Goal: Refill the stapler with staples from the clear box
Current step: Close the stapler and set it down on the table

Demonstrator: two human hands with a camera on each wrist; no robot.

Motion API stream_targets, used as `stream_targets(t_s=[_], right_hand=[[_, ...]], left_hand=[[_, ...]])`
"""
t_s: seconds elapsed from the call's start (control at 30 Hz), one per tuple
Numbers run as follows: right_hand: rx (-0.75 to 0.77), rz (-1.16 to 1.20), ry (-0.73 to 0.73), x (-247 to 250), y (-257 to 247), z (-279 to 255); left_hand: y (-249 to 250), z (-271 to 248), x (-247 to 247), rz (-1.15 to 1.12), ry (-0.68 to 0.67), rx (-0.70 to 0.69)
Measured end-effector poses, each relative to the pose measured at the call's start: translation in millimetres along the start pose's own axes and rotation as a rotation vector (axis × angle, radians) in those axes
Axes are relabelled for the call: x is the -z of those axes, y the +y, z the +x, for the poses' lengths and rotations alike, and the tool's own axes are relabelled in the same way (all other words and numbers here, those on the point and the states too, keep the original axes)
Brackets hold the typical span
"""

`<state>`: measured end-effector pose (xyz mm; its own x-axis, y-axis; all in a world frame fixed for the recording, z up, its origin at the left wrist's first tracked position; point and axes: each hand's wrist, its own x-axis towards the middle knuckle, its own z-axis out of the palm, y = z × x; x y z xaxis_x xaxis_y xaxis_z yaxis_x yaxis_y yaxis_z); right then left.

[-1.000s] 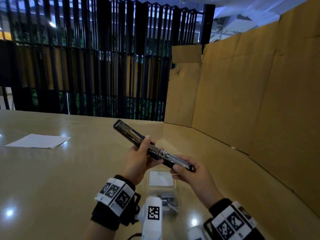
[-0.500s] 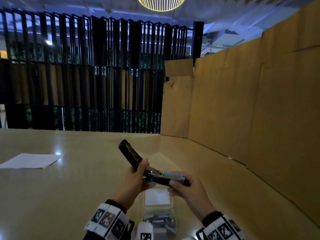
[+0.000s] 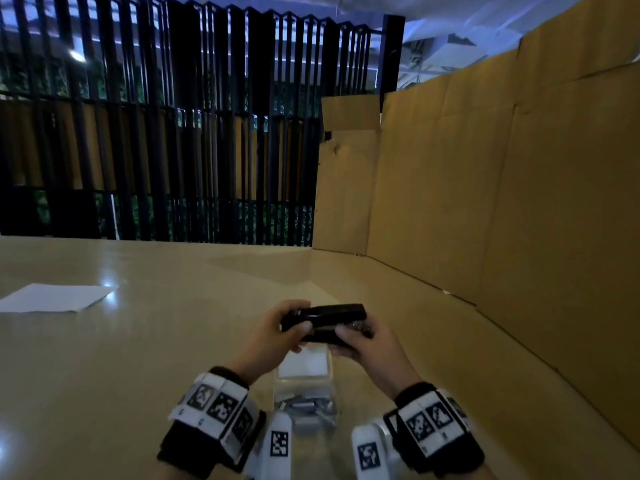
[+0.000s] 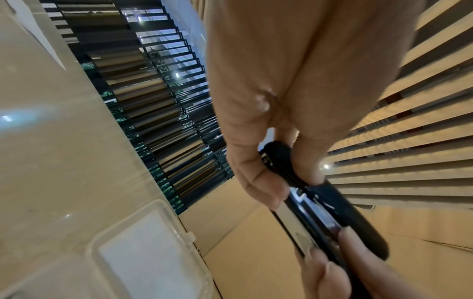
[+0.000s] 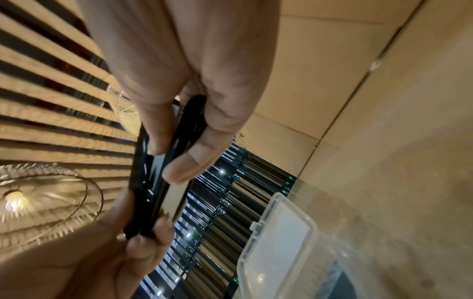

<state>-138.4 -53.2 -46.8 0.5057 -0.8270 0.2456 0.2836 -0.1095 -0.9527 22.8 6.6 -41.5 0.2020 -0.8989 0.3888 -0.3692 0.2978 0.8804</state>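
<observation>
Stapler (image 3: 323, 322): I judge it folded shut, reload near done.
Left hand (image 3: 273, 336), right hand (image 3: 369, 344): fingers grasping stapler.
Clear box (image 3: 304, 379): lid open.

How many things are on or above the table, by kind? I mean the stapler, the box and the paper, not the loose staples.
Stapler: 1, held above the table by left hand and right hand
Clear box: 1, lid open, staples inside
Paper: 1 white sheet
Total: 3
</observation>
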Motion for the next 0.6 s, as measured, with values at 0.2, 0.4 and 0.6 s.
stream_targets(t_s=[0.2,0.4,0.6], right_hand=[[-0.096,0.229,0.015,5.8,-3.1,-0.6],[-0.13,0.225,0.044,10.5,-10.0,-2.9],[-0.118,0.237,0.058,14.0,-8.5,-1.7]], left_hand=[[-6.1,2.0,-2.7,-0.078,0.02,0.02],[0.5,-1.9,-7.6,-0.16,-0.007,0.009],[0.6,-3.2,-9.8,-0.173,-0.023,0.039]])
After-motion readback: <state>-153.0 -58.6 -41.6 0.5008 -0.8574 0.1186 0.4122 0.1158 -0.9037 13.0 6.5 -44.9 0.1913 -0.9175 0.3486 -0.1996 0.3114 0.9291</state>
